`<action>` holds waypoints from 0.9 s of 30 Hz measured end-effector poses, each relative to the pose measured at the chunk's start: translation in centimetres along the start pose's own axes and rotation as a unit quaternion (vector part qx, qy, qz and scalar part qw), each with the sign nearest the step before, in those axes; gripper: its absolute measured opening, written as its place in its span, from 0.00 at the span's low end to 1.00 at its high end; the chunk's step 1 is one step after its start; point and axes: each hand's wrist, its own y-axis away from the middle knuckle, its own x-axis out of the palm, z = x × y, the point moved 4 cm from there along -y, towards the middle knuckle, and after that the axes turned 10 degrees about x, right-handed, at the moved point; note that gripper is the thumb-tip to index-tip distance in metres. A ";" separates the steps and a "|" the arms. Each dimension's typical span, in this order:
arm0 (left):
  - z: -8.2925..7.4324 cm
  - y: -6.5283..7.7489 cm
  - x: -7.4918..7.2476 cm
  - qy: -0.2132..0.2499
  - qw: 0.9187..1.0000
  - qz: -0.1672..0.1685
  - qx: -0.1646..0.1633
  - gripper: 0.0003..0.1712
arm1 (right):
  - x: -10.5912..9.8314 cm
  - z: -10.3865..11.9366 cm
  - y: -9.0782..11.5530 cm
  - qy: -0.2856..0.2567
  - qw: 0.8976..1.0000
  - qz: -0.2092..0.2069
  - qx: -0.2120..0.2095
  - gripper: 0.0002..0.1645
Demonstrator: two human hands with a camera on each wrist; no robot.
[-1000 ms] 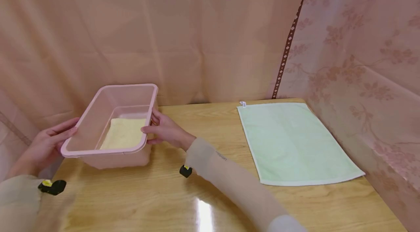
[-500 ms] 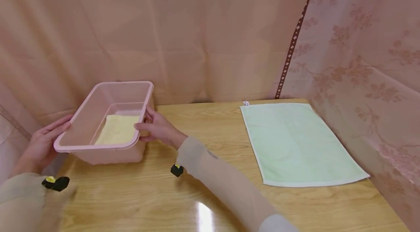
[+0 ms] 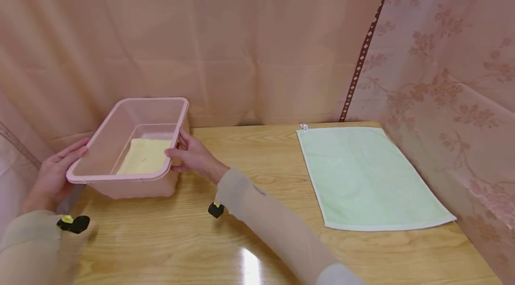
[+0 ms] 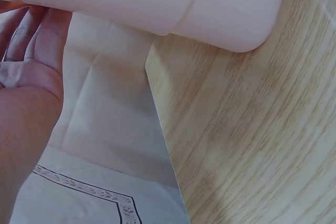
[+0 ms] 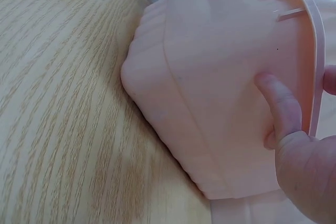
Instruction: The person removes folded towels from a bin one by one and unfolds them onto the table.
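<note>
A pink plastic basin (image 3: pixel 132 189) stands at the back left of the wooden table, and a folded pale yellow cloth (image 3: pixel 145 156) lies on its floor. My left hand (image 3: pixel 54 175) holds the left rim near the front corner, its thumb over the edge. On the opposite side my right hand (image 3: pixel 197 155) grips the right rim, thumb on top and the other fingers against the outer wall (image 5: pixel 220 87). The right wrist view shows the basin's base right at the tabletop. A light green towel (image 3: pixel 370 177) with white borders lies spread flat on the right.
The wooden table (image 3: pixel 193 249) meets a pinkish curtain (image 3: pixel 225 43) at the back and a flowered curtain (image 3: pixel 454 97) on the right. In the left wrist view, the basin overlaps the table's left edge.
Both hands have shifted the basin a little left and toward the back, mostly in the first half second. Their hold on the rim is the same. The view has turned slightly.
</note>
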 end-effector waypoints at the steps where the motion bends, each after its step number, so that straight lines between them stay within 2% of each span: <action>1: -0.1 0.0 0.0 -0.002 1.000 -0.001 -0.001 0.20 | 0.0 0.0 0.0 -0.001 1.000 -0.001 0.000 0.48; 6: -0.4 -0.3 0.1 -0.018 1.000 0.007 -0.002 0.20 | 0.1 0.2 -0.2 -0.003 1.000 -0.007 -0.001 0.48; 13: -0.8 -0.4 0.2 0.002 0.999 0.032 -0.001 0.22 | 0.5 0.2 -0.5 0.001 1.000 -0.004 -0.009 0.48; 18: -0.8 -0.3 0.2 -0.019 0.999 0.043 -0.011 0.22 | 0.5 0.1 -0.3 -0.001 1.000 -0.009 -0.011 0.48; 23: -1.0 0.0 0.1 -0.024 0.999 0.043 -0.012 0.23 | 0.7 0.0 -0.2 0.001 1.000 -0.005 -0.009 0.48; 27: -1.2 -0.2 0.1 -0.046 0.998 0.035 -0.023 0.22 | 0.5 0.0 -0.2 0.001 1.000 -0.011 -0.007 0.47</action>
